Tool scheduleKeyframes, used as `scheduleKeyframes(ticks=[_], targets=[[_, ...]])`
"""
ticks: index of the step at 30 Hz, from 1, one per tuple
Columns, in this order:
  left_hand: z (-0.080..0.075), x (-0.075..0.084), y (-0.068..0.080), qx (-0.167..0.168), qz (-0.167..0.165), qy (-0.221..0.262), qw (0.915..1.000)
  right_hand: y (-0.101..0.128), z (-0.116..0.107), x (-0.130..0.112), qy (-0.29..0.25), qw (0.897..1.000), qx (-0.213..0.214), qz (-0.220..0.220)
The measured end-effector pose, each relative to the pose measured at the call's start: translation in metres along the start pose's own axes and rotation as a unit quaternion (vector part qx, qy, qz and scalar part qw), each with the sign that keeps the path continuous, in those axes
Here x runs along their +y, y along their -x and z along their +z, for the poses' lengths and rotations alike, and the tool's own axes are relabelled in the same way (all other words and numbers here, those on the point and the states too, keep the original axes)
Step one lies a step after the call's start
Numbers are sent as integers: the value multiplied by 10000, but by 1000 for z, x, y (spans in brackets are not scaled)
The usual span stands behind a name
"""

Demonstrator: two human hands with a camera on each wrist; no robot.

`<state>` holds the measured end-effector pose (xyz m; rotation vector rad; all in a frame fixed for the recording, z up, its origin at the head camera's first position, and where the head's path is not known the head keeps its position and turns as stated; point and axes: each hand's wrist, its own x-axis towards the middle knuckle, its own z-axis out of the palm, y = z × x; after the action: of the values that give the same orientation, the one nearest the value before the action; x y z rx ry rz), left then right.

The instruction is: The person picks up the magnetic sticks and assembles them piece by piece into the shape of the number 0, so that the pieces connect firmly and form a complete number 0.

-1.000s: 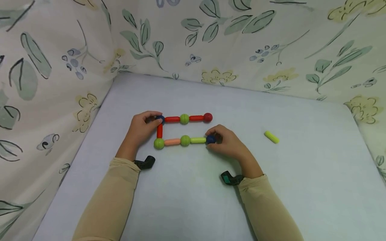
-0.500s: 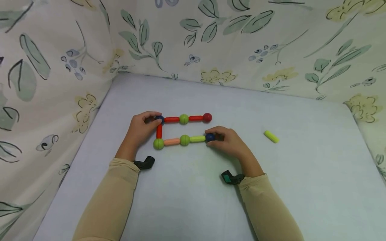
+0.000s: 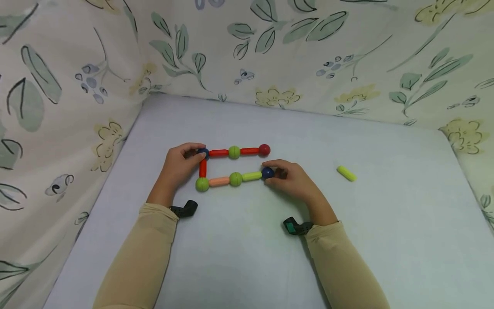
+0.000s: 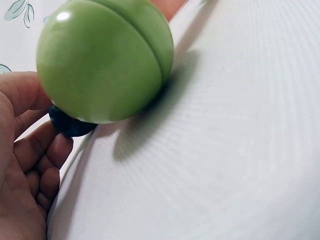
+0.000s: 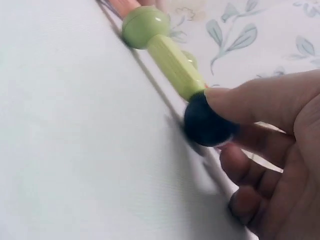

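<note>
Your right hand (image 3: 290,179) has slid its blue ball (image 3: 267,172) a bit toward the far edge, so the near row now tilts. You pinch that ball at the end of the yellow stick (image 3: 252,176). Your left hand (image 3: 179,164) pinches the other blue ball (image 3: 203,152) at the frame's far left corner. One loose yellow stick (image 3: 346,173) lies well apart, near the desk's right edge.

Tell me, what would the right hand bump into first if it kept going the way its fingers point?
Probably the dark blue ball it already pinches; the right hand points left, and behind the ball sits the yellow-green stick.
</note>
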<state>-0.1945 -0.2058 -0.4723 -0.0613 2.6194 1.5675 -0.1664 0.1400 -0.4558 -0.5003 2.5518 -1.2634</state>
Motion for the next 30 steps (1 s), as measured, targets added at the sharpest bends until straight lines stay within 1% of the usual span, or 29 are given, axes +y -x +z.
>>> scheduleKeyframes(ticks=[2, 4, 7, 8, 10, 12, 13, 14, 16, 18, 20, 22, 24, 25, 27, 30], targets=[[0, 0, 0, 7, -25, -20, 10000, 2, -8, 0, 44, 9999, -5, 119], [1, 0, 1, 20, -12, -43, 10000, 5, -21, 3, 171, 9994, 78, 296], [1, 0, 1, 28, 54, -79, 10000, 16, -48, 8, 591, 9954, 388, 647], [1, 0, 0, 21, 81, -89, 9999, 22, -58, 11, 770, 9921, 541, 824], [1, 0, 0, 10, 120, -101, 9999, 34, -78, 18, 1136, 9824, 830, 1233], [1, -1, 0, 23, 150, -114, 9998, 46, -96, 27, 1353, 9720, 1072, 1595], [1, -1, 0, 23, 149, -112, 9998, 51, -103, 32, 1423, 9666, 1128, 1809], [1, -1, 0, 30, 145, -92, 9998, 56, -110, 36, 1457, 9615, 1143, 2029], [1, -2, 0, 35, 131, -60, 9999, 63, -120, 46, 1427, 9531, 1041, 2457], [0, -2, 1, 12, 92, -52, 9999, 67, -126, 54, 1359, 9451, 858, 2847], [-1, -2, 1, 8, 92, -52, 9999, 69, -127, 59, 1282, 9394, 752, 3089], [-2, -1, 1, 15, 103, -58, 9999, 66, -125, 61, 1208, 9391, 728, 3132], [-2, -1, 1, 16, 100, -53, 9999, 60, -118, 57, 1169, 9436, 727, 3009], [-2, 0, 2, 14, 95, -33, 9999, 55, -113, 54, 1139, 9476, 706, 2899], [-2, 1, 2, -4, 64, -16, 10000, 43, -100, 46, 1029, 9587, 617, 2578], [-1, 2, 1, -24, 49, -13, 10000, 22, -75, 28, 547, 9738, 469, 2158]])
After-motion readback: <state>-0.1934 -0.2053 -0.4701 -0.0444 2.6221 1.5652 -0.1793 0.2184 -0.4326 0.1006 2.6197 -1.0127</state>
